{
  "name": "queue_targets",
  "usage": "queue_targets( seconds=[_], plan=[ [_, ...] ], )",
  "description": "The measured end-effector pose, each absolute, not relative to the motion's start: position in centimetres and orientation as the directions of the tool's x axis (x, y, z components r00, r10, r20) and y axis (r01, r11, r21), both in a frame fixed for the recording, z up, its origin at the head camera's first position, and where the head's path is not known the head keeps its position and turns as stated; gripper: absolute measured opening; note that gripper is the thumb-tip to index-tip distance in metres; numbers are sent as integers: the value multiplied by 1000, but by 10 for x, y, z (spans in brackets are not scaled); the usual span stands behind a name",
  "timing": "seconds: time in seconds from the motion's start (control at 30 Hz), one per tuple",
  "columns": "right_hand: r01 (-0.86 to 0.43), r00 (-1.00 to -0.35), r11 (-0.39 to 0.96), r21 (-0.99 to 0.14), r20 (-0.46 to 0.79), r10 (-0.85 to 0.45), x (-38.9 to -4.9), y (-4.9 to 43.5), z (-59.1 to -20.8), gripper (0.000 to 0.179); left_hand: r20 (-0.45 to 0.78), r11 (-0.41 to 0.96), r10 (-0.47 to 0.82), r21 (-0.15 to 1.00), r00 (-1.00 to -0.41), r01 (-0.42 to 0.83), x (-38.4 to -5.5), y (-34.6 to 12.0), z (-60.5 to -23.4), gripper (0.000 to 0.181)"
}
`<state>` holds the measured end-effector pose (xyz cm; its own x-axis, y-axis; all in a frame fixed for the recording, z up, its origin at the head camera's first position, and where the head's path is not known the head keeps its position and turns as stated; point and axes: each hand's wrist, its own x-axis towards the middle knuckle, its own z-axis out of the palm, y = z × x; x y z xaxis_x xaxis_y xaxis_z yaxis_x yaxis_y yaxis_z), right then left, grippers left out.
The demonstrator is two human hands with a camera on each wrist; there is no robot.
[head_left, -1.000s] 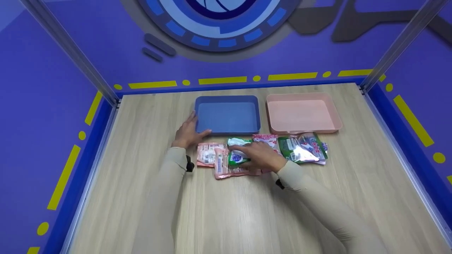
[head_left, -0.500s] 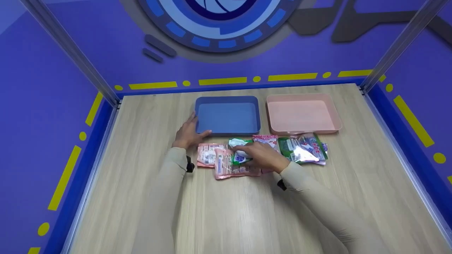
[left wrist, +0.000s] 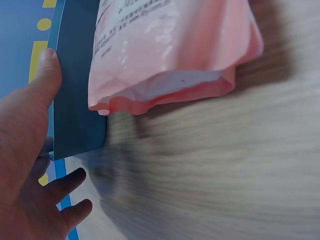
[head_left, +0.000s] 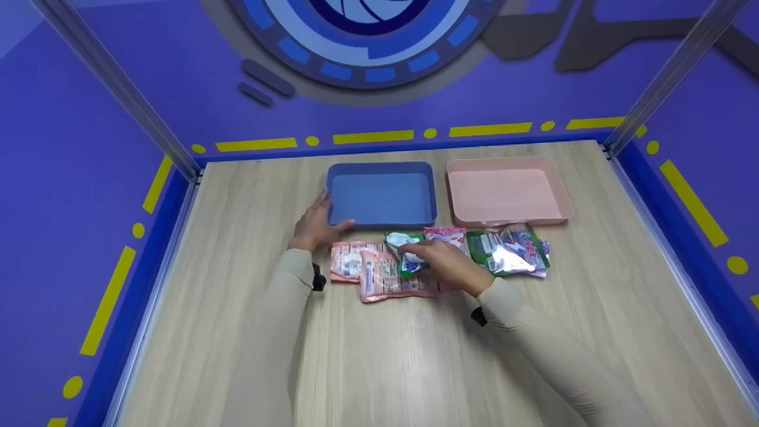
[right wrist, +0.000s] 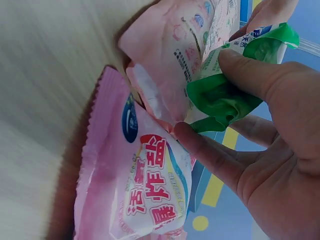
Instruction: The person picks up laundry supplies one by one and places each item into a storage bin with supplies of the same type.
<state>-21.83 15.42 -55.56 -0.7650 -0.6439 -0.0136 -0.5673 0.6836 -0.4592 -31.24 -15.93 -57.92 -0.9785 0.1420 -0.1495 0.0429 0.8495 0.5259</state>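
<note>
My left hand (head_left: 314,223) rests at the near left corner of a blue tray (head_left: 382,226), fingers fairly straight along its side. In the left wrist view the thumb (left wrist: 47,75) touches the tray wall (left wrist: 75,100). My right hand (head_left: 447,261) pinches a green-and-white packet (head_left: 404,242) between thumb and fingers; the right wrist view shows its green end (right wrist: 215,100) crumpled. Under and beside it lie pink packets (head_left: 385,284), one overlapping another pink packet (head_left: 348,261). A pink-and-white packet with red lettering (right wrist: 150,185) lies close below the right hand.
Right of the blue tray stands a pink tray (head_left: 510,222). In front of it lies a shiny green-edged packet (head_left: 504,252) over a purplish one. The wooden table (head_left: 379,367) is bounded by blue-purple panels (head_left: 178,71) at the back and sides.
My right hand has shifted slightly right, and the green-and-white packet has tilted and moved slightly with it, uncovering more of the pink packet underneath. The left hand stays at the blue tray.
</note>
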Motion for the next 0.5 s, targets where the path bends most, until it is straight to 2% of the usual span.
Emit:
queue_targets(
  seconds=[0.27,0.5],
  plan=[
    [-539,-792,699,-470,1,-610,-214,159,-558,62,-141,857,161,511,-977,67,-311,-157,-578,98],
    [-548,-795,696,-463,32,-605,-214,162,-559,59,-145,893,147,446,-979,68,-312,-153,-576,102]
  ],
)
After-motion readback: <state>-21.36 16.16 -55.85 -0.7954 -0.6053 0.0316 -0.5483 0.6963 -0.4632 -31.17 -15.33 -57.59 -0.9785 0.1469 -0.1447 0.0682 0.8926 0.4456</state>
